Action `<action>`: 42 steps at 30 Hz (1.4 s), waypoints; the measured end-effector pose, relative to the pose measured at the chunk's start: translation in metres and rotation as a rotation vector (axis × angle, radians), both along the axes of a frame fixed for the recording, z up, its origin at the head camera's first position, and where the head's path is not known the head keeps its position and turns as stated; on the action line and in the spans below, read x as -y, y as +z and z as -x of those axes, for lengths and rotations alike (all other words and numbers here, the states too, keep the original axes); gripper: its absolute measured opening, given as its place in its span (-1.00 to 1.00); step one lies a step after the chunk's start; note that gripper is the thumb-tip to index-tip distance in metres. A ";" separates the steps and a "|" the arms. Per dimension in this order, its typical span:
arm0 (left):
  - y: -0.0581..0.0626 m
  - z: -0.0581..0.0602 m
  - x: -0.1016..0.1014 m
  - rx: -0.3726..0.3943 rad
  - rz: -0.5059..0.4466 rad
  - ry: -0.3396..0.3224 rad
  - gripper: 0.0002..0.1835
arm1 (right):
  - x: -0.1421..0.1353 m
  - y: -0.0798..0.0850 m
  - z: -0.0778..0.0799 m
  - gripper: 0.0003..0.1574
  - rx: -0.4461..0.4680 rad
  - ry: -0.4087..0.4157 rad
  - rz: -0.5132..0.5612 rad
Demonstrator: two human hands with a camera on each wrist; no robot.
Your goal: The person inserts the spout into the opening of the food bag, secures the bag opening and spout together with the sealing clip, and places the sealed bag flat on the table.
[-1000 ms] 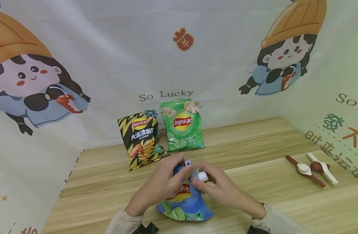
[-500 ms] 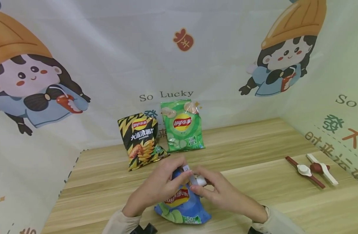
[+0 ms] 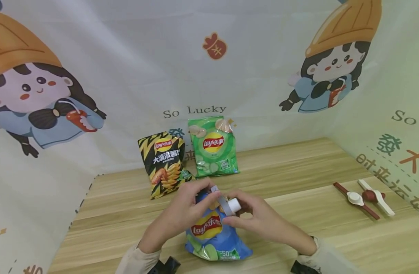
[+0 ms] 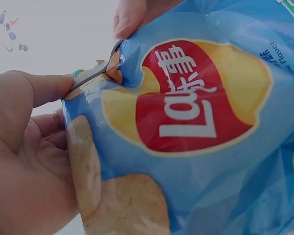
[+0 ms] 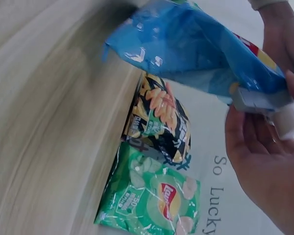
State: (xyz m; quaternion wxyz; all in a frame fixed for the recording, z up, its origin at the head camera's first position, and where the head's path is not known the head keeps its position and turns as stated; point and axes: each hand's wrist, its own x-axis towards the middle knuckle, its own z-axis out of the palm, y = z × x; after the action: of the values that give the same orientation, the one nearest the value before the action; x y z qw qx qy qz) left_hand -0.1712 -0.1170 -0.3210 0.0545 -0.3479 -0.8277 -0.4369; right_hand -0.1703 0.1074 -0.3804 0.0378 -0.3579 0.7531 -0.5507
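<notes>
A blue Lay's chip bag (image 3: 226,243) stands below my hands in the head view. Across its gathered top lies a grey bag clip (image 3: 224,205) with a white round cap (image 3: 234,206). My left hand (image 3: 182,207) pinches the bag top and one end of the clip, the thumb on the strip (image 4: 90,73) in the left wrist view. At the clip's other end, beside the cap, my right hand (image 3: 257,217) holds on with thumb and curled fingers. The right wrist view shows those fingers (image 5: 237,132) behind the clip. Part of the bag top is hidden by my left hand.
Behind, a black-and-yellow chip bag (image 3: 163,163) and a green one (image 3: 214,148) lean against the printed backdrop (image 3: 264,76). On the right of the wooden table (image 3: 298,163) lie a red-and-white clip (image 3: 357,198) and a white-and-red one (image 3: 375,196).
Both hands have shifted a little, the left one leftward. More of the white cap and of the blue bag's logo shows now. The other bags and clips stay put.
</notes>
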 end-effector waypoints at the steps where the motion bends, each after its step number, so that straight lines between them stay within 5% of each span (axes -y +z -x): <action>1: 0.000 0.000 0.000 -0.003 0.002 0.003 -0.85 | -0.001 0.000 0.001 -0.48 0.016 0.014 -0.009; 10: -0.004 0.002 -0.001 -0.062 -0.015 0.018 -0.90 | -0.005 -0.003 0.009 -0.51 0.109 0.044 -0.093; 16: -0.005 0.004 -0.002 -0.091 -0.050 0.034 -0.90 | -0.002 -0.008 0.012 -0.36 0.149 0.067 -0.041; 29: -0.017 0.003 0.011 -0.174 0.035 0.096 -0.80 | -0.006 -0.022 0.010 -0.53 0.213 -0.007 0.074; 36: -0.030 -0.003 0.032 -0.084 0.094 0.175 -0.46 | -0.027 -0.024 0.010 -0.51 0.225 -0.057 0.085; 42: -0.049 -0.003 0.040 0.093 0.002 0.184 -0.23 | -0.042 -0.019 0.009 -0.48 0.235 -0.047 0.103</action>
State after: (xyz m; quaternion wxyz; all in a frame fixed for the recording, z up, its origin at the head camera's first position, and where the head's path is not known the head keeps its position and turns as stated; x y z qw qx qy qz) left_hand -0.1683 -0.1573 -0.3703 0.0558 -0.2499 -0.8582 -0.4449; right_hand -0.1790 0.1490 -0.3996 0.0943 -0.2746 0.7226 -0.6274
